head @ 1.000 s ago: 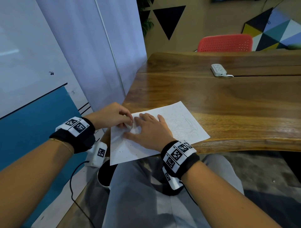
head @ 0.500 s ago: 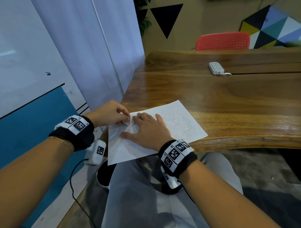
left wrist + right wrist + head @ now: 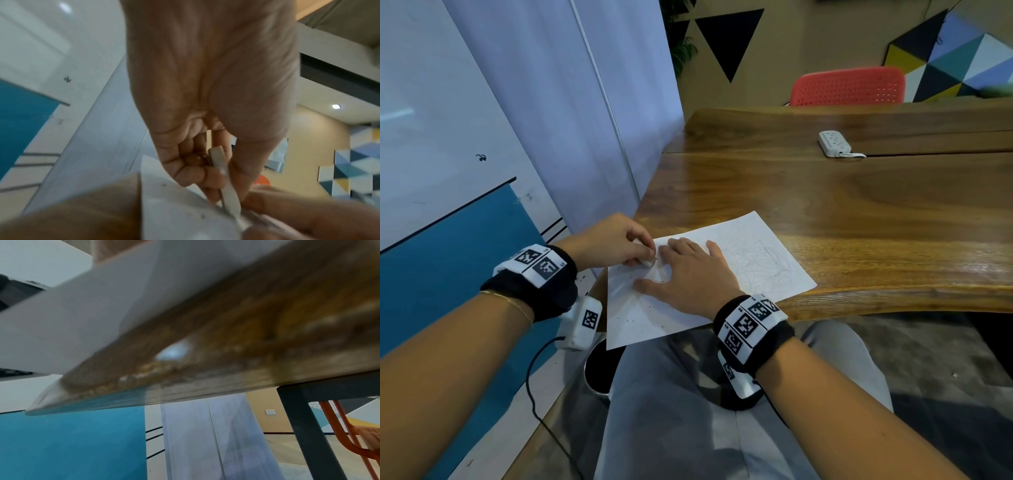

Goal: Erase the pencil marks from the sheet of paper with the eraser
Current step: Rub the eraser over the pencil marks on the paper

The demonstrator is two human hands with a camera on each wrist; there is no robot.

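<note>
Left hand [image 3: 616,243] barely shifting since earlier frame, still pinching eraser [image 3: 224,181] against paper [image 3: 722,274]; right hand [image 3: 688,274] lying spread, pressing sheet onto table [image 3: 859,212]

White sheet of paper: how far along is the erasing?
Done: the white sheet of paper looks clean near its left end, with dark crumbs. In hand: left hand rubs the white eraser; right hand presses flat. Left: pencil scribbles on the right half.
</note>
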